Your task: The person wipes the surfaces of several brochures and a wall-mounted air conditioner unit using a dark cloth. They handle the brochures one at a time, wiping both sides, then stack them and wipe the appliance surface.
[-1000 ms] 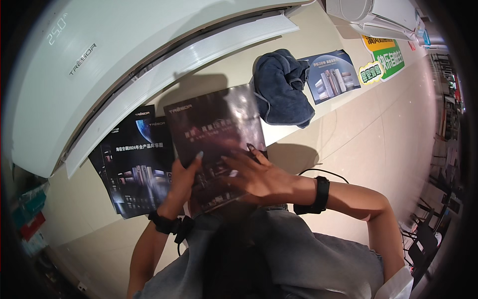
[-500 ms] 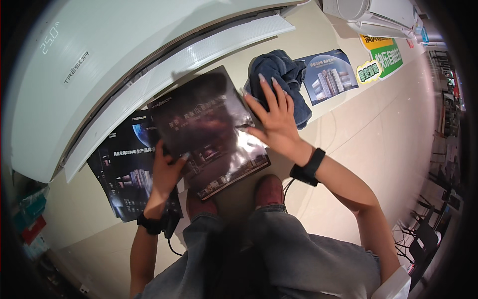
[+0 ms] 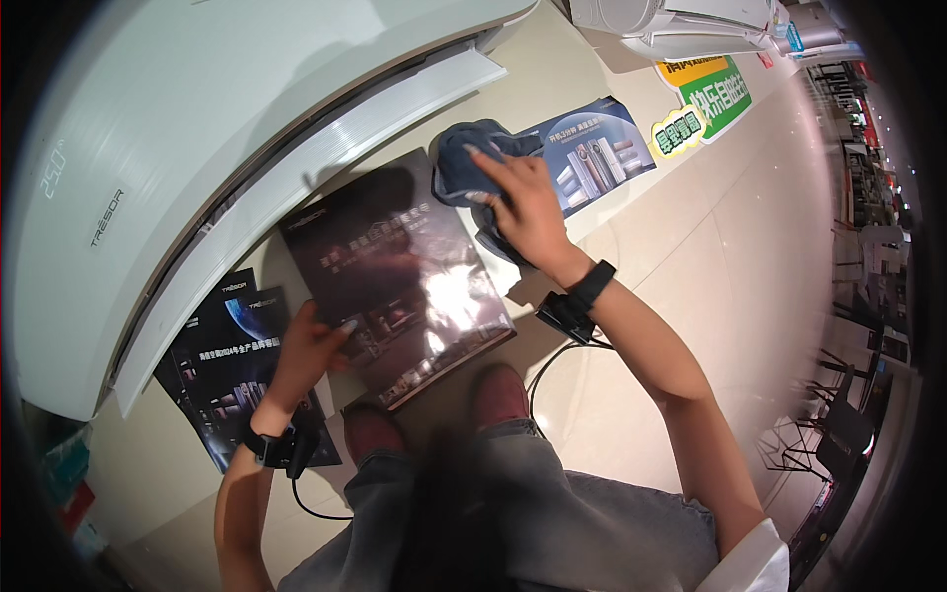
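A large glossy dark poster (image 3: 395,257) lies at a slant in front of the white wall-type air conditioner, with bright glare on its right part. At the poster's left edge my left hand (image 3: 301,360) is closed, the edge between thumb and fingers; some fingertips are hidden. My right hand (image 3: 533,212) reaches over a crumpled dark blue cloth (image 3: 464,163), fingers bent and closing on it, just beyond the poster's upper right edge. Several dark printed posters (image 3: 237,360) overlap beneath and beside my left hand.
The big white air conditioner (image 3: 158,128) fills the upper left. A blue printed sheet (image 3: 597,158) lies right of the cloth, beside yellow and green signs (image 3: 715,94). Another white unit (image 3: 681,25) is at the top. Black chairs (image 3: 843,424) stand far right. Cables hang from both wrists.
My right hand has left the poster's right edge and moved up onto the cloth. My left hand stays at the poster's left edge. The whole view has shifted slightly.
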The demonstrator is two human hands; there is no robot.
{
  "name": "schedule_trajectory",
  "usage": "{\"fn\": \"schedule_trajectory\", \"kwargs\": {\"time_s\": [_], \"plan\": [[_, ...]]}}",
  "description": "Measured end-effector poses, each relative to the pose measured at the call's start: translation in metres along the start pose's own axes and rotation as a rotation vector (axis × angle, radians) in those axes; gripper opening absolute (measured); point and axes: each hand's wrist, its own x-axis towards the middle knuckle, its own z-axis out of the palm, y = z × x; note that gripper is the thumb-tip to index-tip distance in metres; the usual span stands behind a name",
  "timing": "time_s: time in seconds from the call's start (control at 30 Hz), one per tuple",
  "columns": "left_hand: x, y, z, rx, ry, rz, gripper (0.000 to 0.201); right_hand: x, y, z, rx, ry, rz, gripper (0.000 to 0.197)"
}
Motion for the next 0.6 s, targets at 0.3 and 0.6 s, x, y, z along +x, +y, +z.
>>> {"fn": "schedule_trajectory", "kwargs": {"time_s": [0.3,0.6], "plan": [[0.053,0.003,0.051,0.141,-0.095,0.093,0.024,0.016,-0.045,-0.081,0.580,0.308,0.334,0.049],[0.024,-0.002,0.050,0.082,-0.149,0.131,0.027,-0.003,0.074,-0.057,0.069,0.082,0.340,0.042]]}}
